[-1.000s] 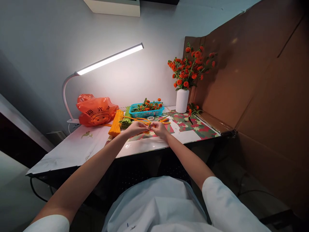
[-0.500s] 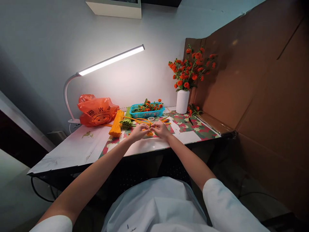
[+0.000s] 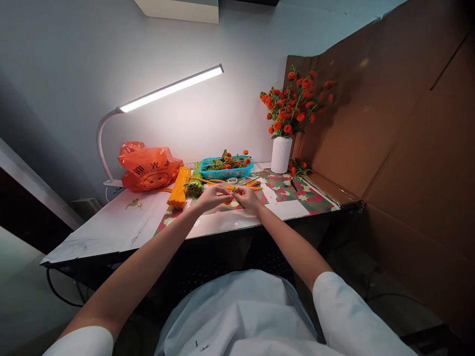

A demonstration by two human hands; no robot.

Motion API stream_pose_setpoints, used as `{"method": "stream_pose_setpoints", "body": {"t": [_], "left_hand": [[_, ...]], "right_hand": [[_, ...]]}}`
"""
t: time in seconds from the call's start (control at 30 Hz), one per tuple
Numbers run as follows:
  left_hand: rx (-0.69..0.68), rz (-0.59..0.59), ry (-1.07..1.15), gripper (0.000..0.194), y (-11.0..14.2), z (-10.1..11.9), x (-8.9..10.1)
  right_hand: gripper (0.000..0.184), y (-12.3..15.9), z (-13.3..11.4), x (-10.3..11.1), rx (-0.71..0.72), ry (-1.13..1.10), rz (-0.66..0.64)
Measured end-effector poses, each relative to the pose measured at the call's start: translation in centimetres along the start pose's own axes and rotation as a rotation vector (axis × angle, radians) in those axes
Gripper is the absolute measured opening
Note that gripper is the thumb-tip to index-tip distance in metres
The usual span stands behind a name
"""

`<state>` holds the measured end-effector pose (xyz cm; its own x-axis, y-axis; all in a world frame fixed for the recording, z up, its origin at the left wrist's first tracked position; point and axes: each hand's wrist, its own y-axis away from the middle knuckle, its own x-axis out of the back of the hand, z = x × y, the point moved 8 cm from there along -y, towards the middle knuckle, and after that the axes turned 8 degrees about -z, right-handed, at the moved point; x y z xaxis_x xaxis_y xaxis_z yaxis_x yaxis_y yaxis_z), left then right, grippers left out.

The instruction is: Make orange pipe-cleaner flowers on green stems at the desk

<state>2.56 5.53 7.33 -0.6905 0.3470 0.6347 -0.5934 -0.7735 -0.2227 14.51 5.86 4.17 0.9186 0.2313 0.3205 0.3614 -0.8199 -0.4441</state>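
My left hand and my right hand meet over the middle of the desk, fingers pinched together on a small orange pipe-cleaner piece with a green stem. Just behind them lie a bundle of orange pipe cleaners, a bundle of green ones and loose orange strands. A small roll of tape sits near the fingertips.
A blue basket of orange flowers stands at the back, an orange plastic bag left of it. A white vase with orange flowers stands by the cardboard wall. A desk lamp arches overhead. Patterned paper covers the desk.
Both hands stay together over the same spot, shifting only slightly as the fingers work the orange piece. The view has wobbled a little.
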Motion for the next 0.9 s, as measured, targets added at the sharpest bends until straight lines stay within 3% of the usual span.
{"method": "stream_pose_setpoints", "body": {"t": [0.1, 0.2, 0.37, 0.5, 0.7, 0.9], "left_hand": [[-0.058, 0.069, -0.158, 0.028, 0.0, 0.9, 0.3], [-0.023, -0.039, -0.056, 0.034, 0.2, 0.2, -0.4], [0.075, -0.265, 0.227, 0.040, 1.0, -1.7, -2.0], [0.125, -0.326, 0.332, 0.039, 1.3, -2.8, -2.7], [0.126, -0.277, 0.287, 0.038, 1.5, -2.9, -2.7], [-0.039, 0.074, -0.211, 0.024, 1.3, 0.4, -0.4]], "right_hand": [[0.027, 0.1, -0.2, 0.3, 0.016, 0.113, 0.057], [0.027, 0.2, -0.5, 0.5, 0.049, 0.109, 0.036], [0.030, 0.4, -0.9, 0.0, 0.087, 0.071, -0.123], [0.032, 0.6, -1.3, 0.0, 0.100, 0.106, -0.132], [0.030, 0.6, -0.7, -0.2, 0.074, 0.129, -0.135], [0.022, 0.4, 0.1, 0.3, -0.022, 0.216, -0.026]]}}
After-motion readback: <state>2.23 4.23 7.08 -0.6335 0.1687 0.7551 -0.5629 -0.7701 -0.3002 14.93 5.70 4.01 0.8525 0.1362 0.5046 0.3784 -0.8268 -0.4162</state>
